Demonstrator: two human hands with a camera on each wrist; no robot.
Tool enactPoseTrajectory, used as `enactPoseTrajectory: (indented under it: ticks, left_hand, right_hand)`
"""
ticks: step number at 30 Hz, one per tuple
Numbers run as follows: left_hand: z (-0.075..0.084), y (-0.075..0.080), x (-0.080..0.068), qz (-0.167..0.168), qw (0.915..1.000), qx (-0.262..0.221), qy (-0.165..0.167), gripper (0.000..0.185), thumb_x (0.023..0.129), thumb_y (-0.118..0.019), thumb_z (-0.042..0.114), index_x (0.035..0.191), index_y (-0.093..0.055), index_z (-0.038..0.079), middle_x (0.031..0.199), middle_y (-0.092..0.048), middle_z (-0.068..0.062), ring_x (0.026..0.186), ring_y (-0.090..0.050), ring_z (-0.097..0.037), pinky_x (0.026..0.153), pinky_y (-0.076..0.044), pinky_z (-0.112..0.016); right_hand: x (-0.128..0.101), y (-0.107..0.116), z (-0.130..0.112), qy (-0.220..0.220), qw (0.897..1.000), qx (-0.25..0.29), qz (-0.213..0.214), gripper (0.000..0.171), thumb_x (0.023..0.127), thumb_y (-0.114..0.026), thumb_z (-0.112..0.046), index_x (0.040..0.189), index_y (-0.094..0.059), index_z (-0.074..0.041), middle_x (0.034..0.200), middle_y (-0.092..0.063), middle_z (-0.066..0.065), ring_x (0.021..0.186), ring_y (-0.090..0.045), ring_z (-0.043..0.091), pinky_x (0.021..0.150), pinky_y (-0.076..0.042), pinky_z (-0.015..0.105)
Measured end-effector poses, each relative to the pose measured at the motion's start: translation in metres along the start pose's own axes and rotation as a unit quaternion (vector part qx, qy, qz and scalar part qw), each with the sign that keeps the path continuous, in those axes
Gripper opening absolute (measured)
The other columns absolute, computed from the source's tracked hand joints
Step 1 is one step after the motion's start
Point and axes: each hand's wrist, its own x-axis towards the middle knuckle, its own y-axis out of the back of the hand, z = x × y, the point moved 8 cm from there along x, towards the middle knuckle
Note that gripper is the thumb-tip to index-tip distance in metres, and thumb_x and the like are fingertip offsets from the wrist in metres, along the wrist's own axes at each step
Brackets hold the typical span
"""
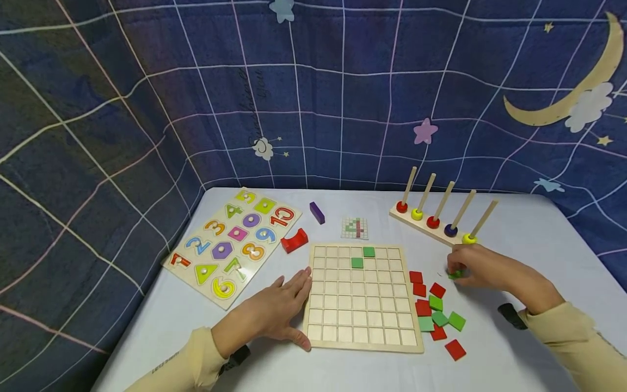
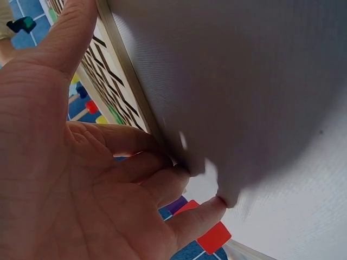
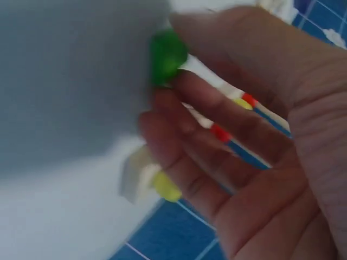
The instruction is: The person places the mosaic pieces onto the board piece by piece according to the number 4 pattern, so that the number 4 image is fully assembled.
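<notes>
kid: why is your hand on the big board?

me: my left hand (image 1: 274, 313) lies flat against the edge of the wooden grid board (image 1: 362, 296), fingers straight, gripping nothing. i think that keeps the board from sliding.

kid: and the other hand?

me: my right hand (image 1: 482, 272) is out past the pile of red and green tiles (image 1: 436, 313), near the peg rack (image 1: 436, 220). my fingertips (image 3: 162, 100) are curled around one small green tile (image 3: 167, 54), pinching it just above the table.

kid: are any in yet?

me: two green ones (image 1: 363, 257) sit near the top.
</notes>
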Motion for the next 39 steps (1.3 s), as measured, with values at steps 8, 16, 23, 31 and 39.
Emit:
enactPoseTrajectory:
  ticks: [8,16,23,31,39]
  left_hand:
    - [-0.001,-0.001,0.001,-0.006,0.9999,-0.003,0.008,0.132,0.076,-0.078,0.079,0.167,-0.028,-0.002,0.179,-0.02,-0.019,0.168,-0.025,-0.028,0.13,-0.037,-0.055]
    - [-0.001,-0.001,0.001,-0.005,0.9999,-0.004,0.013,0.132,0.075,-0.079,0.079,0.167,-0.029,-0.002,0.179,-0.021,-0.019,0.167,-0.025,-0.028,0.129,-0.037,-0.055]
    - [0.0,-0.002,0.001,-0.007,0.9998,-0.006,0.016,0.132,0.075,-0.08,0.079,0.167,-0.03,-0.001,0.18,-0.02,-0.018,0.167,-0.025,-0.028,0.13,-0.036,-0.055]
    - [-0.002,0.002,0.005,-0.014,0.9996,0.005,0.026,0.133,0.075,-0.078,0.08,0.168,-0.028,0.001,0.181,-0.018,-0.016,0.168,-0.023,-0.026,0.131,-0.036,-0.053]
    - [0.0,0.0,0.002,-0.026,0.9991,-0.005,0.034,0.133,0.074,-0.079,0.08,0.168,-0.028,0.001,0.181,-0.018,-0.015,0.168,-0.023,-0.027,0.131,-0.035,-0.053]
  right_hand:
    - [0.011,0.001,-0.01,0.031,0.999,0.014,0.022,0.02,0.082,-0.086,-0.007,0.087,-0.07,-0.017,0.084,-0.056,-0.007,0.077,-0.048,0.005,0.065,-0.048,0.02]
    - [0.037,0.012,-0.051,0.067,0.997,0.011,0.032,0.014,0.086,-0.08,-0.008,0.09,-0.071,-0.018,0.087,-0.057,-0.006,0.079,-0.052,0.009,0.067,-0.049,0.021]
    - [0.065,0.005,-0.094,0.123,0.992,-0.011,0.016,0.012,0.09,-0.08,-0.009,0.095,-0.072,-0.016,0.09,-0.059,-0.004,0.079,-0.05,0.005,0.07,-0.049,0.02]
    - [0.096,-0.006,-0.139,0.202,0.979,-0.025,0.012,0.011,0.09,-0.08,-0.008,0.098,-0.074,-0.01,0.092,-0.063,0.002,0.078,-0.048,0.005,0.072,-0.05,0.02]
    - [0.116,-0.02,-0.169,0.239,0.97,-0.035,0.021,0.009,0.09,-0.08,-0.007,0.094,-0.073,-0.008,0.089,-0.062,0.004,0.075,-0.046,0.004,0.068,-0.044,0.017]
